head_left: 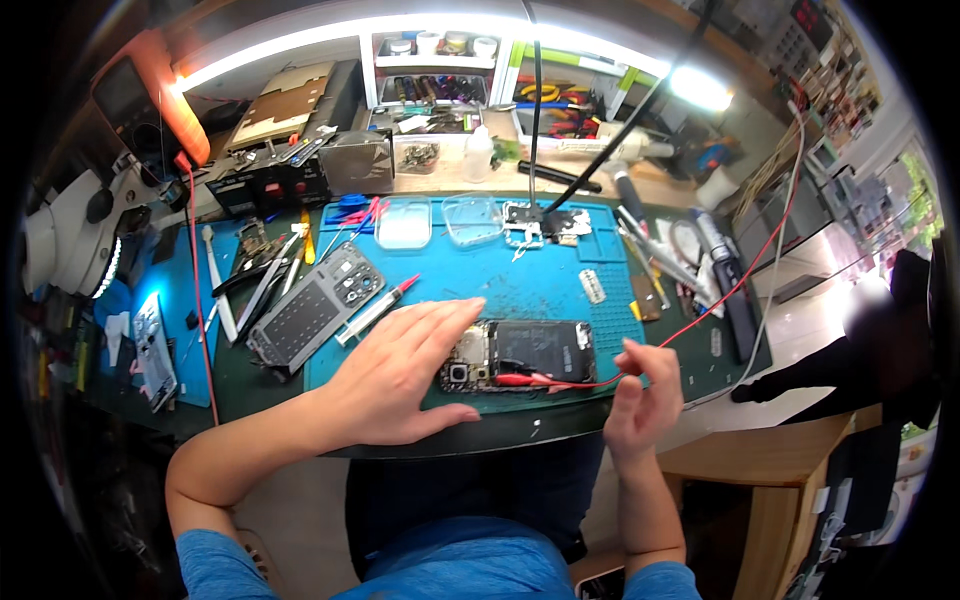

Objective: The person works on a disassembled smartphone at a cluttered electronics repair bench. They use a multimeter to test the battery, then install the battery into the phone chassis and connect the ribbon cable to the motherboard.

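An opened smartphone (472, 372) lies on the mat near its front edge, its camera module to the left and its black battery (550, 352) to the right. Fingers stretched out, my left hand (405, 365) is open over the phone's left end; whether it touches cannot be told. A red alligator clip (520, 380) lies along the battery's lower edge beside a small black clip (515, 366). Its red wire (604, 382) runs right, past my right hand (640, 395). That hand is raised beside the phone's right end, fingers loosely bent, thumb apart, nothing visible between them.
Left of the phone lie a syringe (380, 308) with a red tip and a detached phone back (318, 305). Two clear plastic boxes (403, 222) and a circuit board (560, 224) sit farther back on the blue mat (450, 270). A person in dark clothes (880, 330) is at right.
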Demonstrator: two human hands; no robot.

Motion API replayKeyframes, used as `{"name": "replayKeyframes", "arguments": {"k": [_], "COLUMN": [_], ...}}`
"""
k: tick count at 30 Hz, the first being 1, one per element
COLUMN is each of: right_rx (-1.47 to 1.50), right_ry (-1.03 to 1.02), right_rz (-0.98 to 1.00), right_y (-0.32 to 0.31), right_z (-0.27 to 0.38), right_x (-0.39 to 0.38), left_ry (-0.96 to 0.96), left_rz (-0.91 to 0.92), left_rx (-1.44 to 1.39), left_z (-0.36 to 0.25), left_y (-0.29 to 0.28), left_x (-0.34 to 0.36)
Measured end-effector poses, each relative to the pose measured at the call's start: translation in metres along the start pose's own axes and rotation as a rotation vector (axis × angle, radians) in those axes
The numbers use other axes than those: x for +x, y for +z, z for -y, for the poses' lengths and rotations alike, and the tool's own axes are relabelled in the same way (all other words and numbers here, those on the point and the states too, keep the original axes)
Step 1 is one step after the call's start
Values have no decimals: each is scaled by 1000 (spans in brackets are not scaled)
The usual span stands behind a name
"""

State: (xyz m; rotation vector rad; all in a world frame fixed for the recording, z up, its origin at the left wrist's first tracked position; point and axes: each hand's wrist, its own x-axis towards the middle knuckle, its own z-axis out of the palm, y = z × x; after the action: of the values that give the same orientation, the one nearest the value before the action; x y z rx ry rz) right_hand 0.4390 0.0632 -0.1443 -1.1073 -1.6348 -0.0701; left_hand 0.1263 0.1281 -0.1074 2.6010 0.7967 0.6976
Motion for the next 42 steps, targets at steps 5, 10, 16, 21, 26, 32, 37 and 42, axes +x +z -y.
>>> {"name": "replayKeyframes", "arguments": {"k": [5,10,16,21,26,32,37,42], "right_rx": [40,79,107,131,127,146,179,184], "right_ry": [36,45,95,163,174,204,216,252], "right_rz": [-26,-64,-89,-94,-97,-145,-231,-261], "right_y": [1,1,3,4,1,2,5,5], "right_z": [0,-7,-8,-4,-3,-4,-6,-5], "right_x": [5,6,4,4,4,2,1,-1], "left_ry": [-15,-30,-33,-20,-84,-109,-122,-124], "left_rz": [61,72,118,26,30,12,42,48], "left_rx": [19,95,86,156,92,46,26,-8], "left_z": [-16,-20,-20,-27,-23,-19,-18,-17], "left_y": [14,19,11,27,29,31,28,28], "left_x": [22,33,39,40,41,43,45,45]}}
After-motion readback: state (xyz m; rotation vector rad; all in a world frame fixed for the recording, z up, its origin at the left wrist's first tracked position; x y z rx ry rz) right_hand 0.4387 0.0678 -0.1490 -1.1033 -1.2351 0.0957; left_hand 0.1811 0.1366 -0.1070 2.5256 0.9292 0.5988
